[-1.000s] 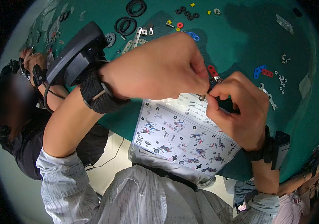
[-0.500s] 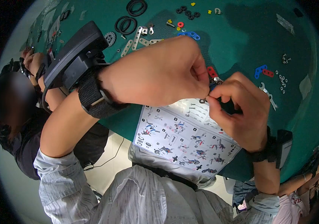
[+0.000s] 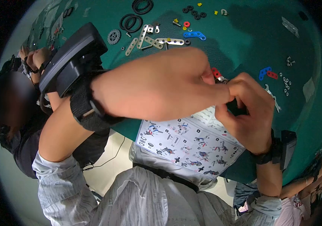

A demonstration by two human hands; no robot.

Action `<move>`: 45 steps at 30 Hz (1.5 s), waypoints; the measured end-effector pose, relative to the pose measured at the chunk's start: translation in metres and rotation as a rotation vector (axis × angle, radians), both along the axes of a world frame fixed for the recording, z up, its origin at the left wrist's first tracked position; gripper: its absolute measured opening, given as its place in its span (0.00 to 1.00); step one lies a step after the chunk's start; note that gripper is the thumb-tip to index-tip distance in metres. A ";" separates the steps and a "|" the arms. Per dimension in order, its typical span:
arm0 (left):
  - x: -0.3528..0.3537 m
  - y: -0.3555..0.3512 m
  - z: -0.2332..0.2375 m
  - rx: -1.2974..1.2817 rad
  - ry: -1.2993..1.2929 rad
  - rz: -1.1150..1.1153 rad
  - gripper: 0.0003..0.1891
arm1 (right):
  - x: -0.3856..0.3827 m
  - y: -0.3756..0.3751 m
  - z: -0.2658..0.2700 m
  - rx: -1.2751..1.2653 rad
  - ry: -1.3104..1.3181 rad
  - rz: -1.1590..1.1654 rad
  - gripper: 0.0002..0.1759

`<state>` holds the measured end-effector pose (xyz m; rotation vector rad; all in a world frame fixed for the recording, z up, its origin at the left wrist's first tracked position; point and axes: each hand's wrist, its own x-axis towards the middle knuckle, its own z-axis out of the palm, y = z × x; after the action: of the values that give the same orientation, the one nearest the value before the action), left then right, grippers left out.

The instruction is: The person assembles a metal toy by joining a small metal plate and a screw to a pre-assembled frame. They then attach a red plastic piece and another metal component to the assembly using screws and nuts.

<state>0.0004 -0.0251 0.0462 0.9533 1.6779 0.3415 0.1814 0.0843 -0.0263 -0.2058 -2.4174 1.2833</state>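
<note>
Over an instruction sheet [image 3: 191, 147] my two hands meet, fingertips together. My left hand [image 3: 164, 83] is closed with the back of it toward me; what its fingers pinch is hidden. My right hand [image 3: 249, 109] is curled, thumb and forefinger bent inward around a small toy-kit assembly. Of that assembly, a red perforated piece [image 3: 215, 72] and a shiny metal fastener [image 3: 222, 79] stick out between the hands; the rest is covered by fingers. Just right of my right hand lies a small metal wrench [image 3: 273, 98].
Beyond my left hand are perforated metal strips [image 3: 170, 41], a blue curved strip [image 3: 194, 35], black rubber rings [image 3: 131, 23] and a grey wheel [image 3: 114, 37]. Nuts [image 3: 285, 83], screws [image 3: 290, 61] and a blue angled piece [image 3: 264, 73] lie at right. Another person [image 3: 14, 105] sits at left.
My left hand has shifted right and slightly down, its fingertips now reaching against my right fingers. Less of the held assembly shows. More of the metal strips on the table is uncovered.
</note>
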 end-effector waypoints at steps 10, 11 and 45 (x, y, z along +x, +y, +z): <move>0.012 -0.014 -0.003 0.141 -0.001 0.090 0.16 | -0.001 -0.004 -0.001 -0.054 0.020 -0.049 0.12; 0.013 -0.014 -0.003 0.125 -0.024 0.121 0.16 | -0.001 -0.004 -0.002 -0.058 0.014 -0.061 0.12; 0.041 0.000 -0.020 0.448 -0.216 0.625 0.13 | 0.013 0.012 0.002 -0.887 0.011 -0.139 0.08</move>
<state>0.0416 -0.0250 0.0264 0.6470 1.6965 1.2335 0.1947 0.0964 -0.0245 -0.5822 -1.6246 2.1749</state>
